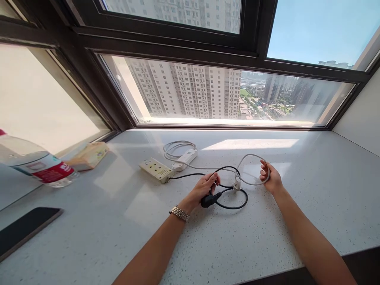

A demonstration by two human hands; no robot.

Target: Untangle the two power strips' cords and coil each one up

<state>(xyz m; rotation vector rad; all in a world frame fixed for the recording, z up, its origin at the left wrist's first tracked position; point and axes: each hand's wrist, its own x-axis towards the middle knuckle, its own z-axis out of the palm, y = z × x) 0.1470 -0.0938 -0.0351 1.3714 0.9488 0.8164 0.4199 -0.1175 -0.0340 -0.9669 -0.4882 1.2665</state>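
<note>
two hands holding crossed black and white cords on a speckled worktop

on a pale, speckled stone-look worktop [133, 237] below a dark-framed window [190, 91], a person's two bare hands hold looped cords. the left hand [208, 185] has its fingers curled together on the black cord [190, 174], with a chunky, matte black plug [210, 199] just under them. the right hand [271, 178] has its fingers bent loosely around a thin, rounded loop of white cord [252, 154]. both cords are in hand but, it seems, not yet free of each other: they cross between the hands, where the ribbed white plug [236, 183] sits against the black loops. neither cord looks straightened out or bundled so far. the black cord runs to a boxy, cream plastic power strip [156, 169]; beside it lies a slimmer, smooth white power strip [185, 159] with loose rings of white cord behind. to the left are a clear plastic bottle [38, 162], a soft packet [90, 155] and a flat, dark phone [26, 229]. a linked metal watch [179, 213] circles the left wrist
</note>
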